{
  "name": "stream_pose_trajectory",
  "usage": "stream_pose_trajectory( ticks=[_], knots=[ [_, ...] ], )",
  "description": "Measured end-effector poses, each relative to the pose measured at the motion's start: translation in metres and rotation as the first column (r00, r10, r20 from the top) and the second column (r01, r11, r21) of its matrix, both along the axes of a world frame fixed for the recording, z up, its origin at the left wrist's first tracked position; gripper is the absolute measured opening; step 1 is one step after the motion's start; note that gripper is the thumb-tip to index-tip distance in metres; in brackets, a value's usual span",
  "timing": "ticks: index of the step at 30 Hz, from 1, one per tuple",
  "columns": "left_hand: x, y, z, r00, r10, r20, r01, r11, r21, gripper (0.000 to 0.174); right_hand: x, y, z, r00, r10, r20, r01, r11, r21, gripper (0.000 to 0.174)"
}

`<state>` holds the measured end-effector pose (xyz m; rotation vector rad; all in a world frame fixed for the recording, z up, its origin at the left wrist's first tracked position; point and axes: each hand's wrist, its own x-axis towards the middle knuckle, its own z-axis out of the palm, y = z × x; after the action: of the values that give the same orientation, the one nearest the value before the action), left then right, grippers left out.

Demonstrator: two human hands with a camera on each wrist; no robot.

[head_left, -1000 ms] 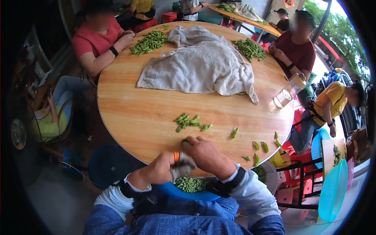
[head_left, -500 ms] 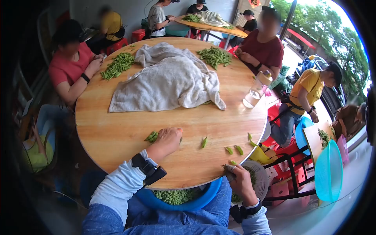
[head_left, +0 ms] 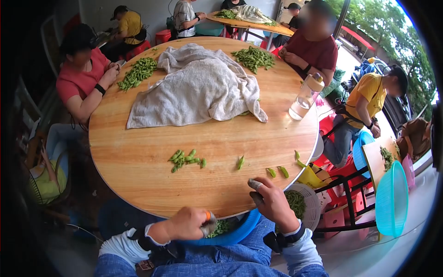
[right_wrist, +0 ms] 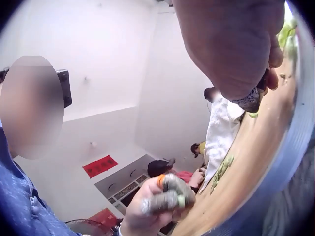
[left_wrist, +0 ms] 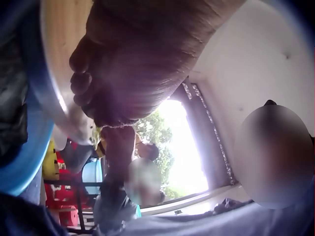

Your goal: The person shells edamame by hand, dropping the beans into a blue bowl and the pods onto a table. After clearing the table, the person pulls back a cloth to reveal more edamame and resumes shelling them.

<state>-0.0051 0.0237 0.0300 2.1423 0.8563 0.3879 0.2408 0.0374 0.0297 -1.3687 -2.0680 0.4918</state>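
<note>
My left hand [head_left: 187, 223], thumb wrapped in grey cloth with an orange band, is curled at the near edge of the round wooden table [head_left: 138, 152]. In the right wrist view a green soybean pod [right_wrist: 181, 200] peeks from its wrapped fingers, mostly hidden. Just over the table's near right rim, my right hand [head_left: 277, 205] has its wrapped index finger and thumb apart. A little green bit [right_wrist: 253, 115] shows under its fingertip in the right wrist view. Between the hands, below the rim, a blue basin [head_left: 249, 226] contains shelled beans [head_left: 224, 226].
A small heap of pods [head_left: 177, 159] lies mid-table, with loose pods [head_left: 283, 172] toward the right. A grey towel [head_left: 194, 97] covers the far middle. A bottle [head_left: 305, 98] stands at right. A white basket [head_left: 315, 210] sits below the edge. People sit around.
My left hand went forward to the pod heap, then came back to the near edge with a pod. My right hand moved out to the right rim, then up and left over the table.
</note>
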Motion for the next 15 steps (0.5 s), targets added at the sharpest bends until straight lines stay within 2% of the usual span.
stream_pose_trajectory(
  ticks=[2,4,6,7,10,11,12,13,15],
  knots=[
    [-0.001,-0.013,-0.016,0.995,-0.099,-0.009,0.099,0.995,0.0,0.013,-0.007,0.015,0.012,0.989,0.062,0.135,-0.067,0.997,0.033,0.038],
    [-0.001,-0.019,-0.026,0.981,-0.166,-0.098,0.164,0.986,-0.022,0.016,-0.009,0.033,0.01,0.955,0.107,0.276,-0.106,0.994,-0.02,0.038],
    [-0.002,-0.023,-0.04,0.966,-0.209,-0.153,0.224,0.971,0.086,0.017,-0.018,0.047,0.011,0.922,0.106,0.372,-0.105,0.994,-0.025,0.033],
    [0.0,-0.023,-0.031,0.966,-0.205,-0.156,0.224,0.969,0.109,0.016,-0.02,0.053,0.008,0.925,0.096,0.367,-0.117,0.993,0.035,0.028],
    [-0.002,-0.026,-0.037,0.939,-0.263,-0.22,0.292,0.95,0.11,0.027,-0.016,0.066,0.001,0.862,0.17,0.478,-0.123,0.984,-0.128,0.025],
    [-0.003,-0.026,-0.039,0.934,-0.274,-0.23,0.302,0.948,0.098,0.03,-0.01,0.064,-0.003,0.884,0.142,0.446,-0.144,0.989,-0.028,0.018],
    [-0.004,-0.027,-0.04,0.928,-0.282,-0.242,0.309,0.948,0.081,0.033,-0.003,0.062,-0.001,0.889,0.113,0.443,-0.108,0.993,-0.036,0.018],
    [-0.006,-0.027,-0.038,0.939,-0.302,-0.165,0.315,0.947,0.064,0.04,0.006,0.055,0.003,0.894,0.095,0.437,-0.079,0.995,-0.054,0.018],
    [-0.011,-0.026,-0.033,0.955,-0.295,-0.006,0.295,0.955,-0.037,0.038,0.026,0.042,0.003,0.926,0.043,0.375,-0.001,0.994,-0.111,0.022]
  ],
)
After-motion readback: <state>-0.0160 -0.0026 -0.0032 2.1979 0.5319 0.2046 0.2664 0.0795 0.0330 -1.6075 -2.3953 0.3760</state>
